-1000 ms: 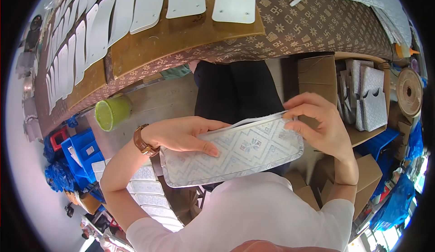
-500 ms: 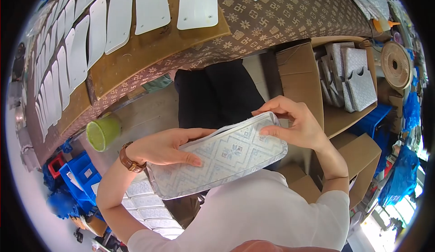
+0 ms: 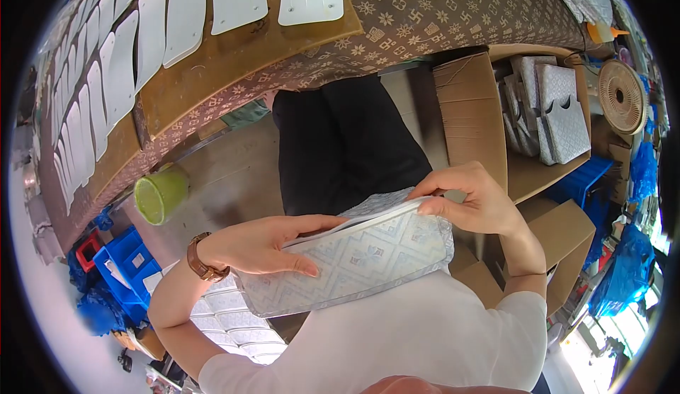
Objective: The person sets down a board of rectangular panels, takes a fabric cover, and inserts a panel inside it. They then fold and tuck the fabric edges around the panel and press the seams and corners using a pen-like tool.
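A patterned fabric cover (image 3: 361, 259), pale with blue-grey diamond shapes, lies across my lap and shirt front. My left hand (image 3: 273, 249) grips its left end, thumb on the front face and fingers behind the upper edge. At the upper right corner my right hand (image 3: 464, 199) pinches the edge between thumb and fingers. Along the top the cover gapes, showing a white inner edge, and a patterned flap stands up behind it near my right hand. What is inside the cover is hidden.
White panels (image 3: 188, 15) stand in rows on a wooden board (image 3: 212, 68) over a patterned tablecloth (image 3: 439, 11). A green bin (image 3: 161, 194) is at the left, with blue crates (image 3: 124, 263) below it. An open carton (image 3: 471, 114) holds fabric pieces (image 3: 559, 121); a fan (image 3: 621, 96) stands beyond.
The cover's top edge has opened wider, and a patterned flap now shows behind it. Both hands still hold the cover. The head view has shifted.
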Tool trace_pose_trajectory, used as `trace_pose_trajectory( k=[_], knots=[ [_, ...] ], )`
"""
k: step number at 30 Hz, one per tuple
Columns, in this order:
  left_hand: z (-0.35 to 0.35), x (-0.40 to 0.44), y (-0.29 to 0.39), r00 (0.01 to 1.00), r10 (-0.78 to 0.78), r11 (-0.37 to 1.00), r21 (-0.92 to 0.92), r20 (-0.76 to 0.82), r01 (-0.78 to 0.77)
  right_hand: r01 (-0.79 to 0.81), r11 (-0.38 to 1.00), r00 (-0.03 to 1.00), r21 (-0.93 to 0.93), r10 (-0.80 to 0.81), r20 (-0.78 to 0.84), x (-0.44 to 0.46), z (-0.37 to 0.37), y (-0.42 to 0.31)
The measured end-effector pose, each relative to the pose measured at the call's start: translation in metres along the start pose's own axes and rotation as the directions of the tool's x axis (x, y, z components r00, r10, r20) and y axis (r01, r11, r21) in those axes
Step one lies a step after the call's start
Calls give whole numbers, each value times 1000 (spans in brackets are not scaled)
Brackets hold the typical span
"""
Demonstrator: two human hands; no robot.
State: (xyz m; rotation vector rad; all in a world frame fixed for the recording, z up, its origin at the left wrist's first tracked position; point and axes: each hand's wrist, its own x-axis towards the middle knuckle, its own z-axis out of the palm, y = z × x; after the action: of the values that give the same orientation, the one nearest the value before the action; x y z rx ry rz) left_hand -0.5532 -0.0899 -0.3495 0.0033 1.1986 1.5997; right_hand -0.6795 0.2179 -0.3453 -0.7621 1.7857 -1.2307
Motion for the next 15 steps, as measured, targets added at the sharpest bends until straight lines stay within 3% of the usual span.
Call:
trace_pose_trajectory(
  k=[9, 15],
  knots=[
    [2, -1, -3, 994, 106, 994, -27, -14, -106, 125, 977, 975, -172, -152, -159, 6, 17, -2],
    [0, -1, 1, 996, 86, 996, 10, -21, -86, 43, 977, 978, -208, -83, -190, 4, 20, -7]
  ],
)
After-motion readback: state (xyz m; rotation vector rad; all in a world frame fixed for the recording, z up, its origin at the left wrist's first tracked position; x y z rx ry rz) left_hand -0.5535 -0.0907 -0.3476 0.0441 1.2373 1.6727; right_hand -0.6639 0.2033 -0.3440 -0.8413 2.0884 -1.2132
